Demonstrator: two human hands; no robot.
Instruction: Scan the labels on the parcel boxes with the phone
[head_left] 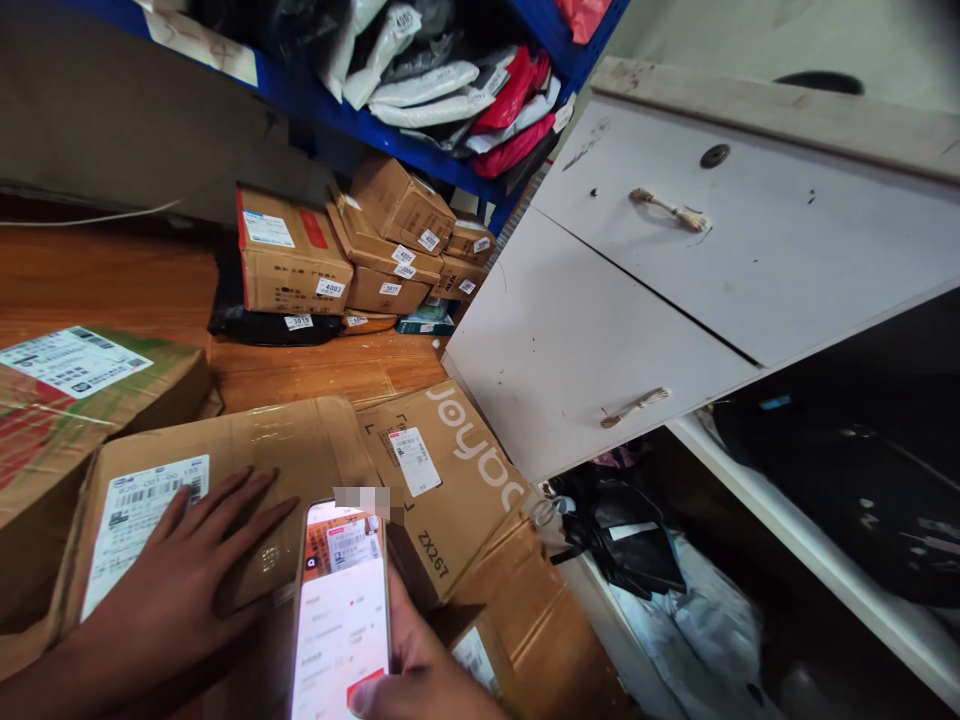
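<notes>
My left hand lies flat with spread fingers on top of a taped cardboard box, partly over its white shipping label. In my right hand is a smartphone with a lit screen, the thumb on a red button at the bottom. A label picture fills the top of that screen, with lines of text below. Just beyond the phone sits a flat brown box printed "ZX267", bearing a small white label. Another labelled carton is partly hidden below my right hand.
Stacked, numbered parcels stand on the wooden floor under a blue shelf full of bagged packages. A tilted-looking white cabinet with rope handles rises at right. A taped parcel lies at left, and black bags sit below the cabinet.
</notes>
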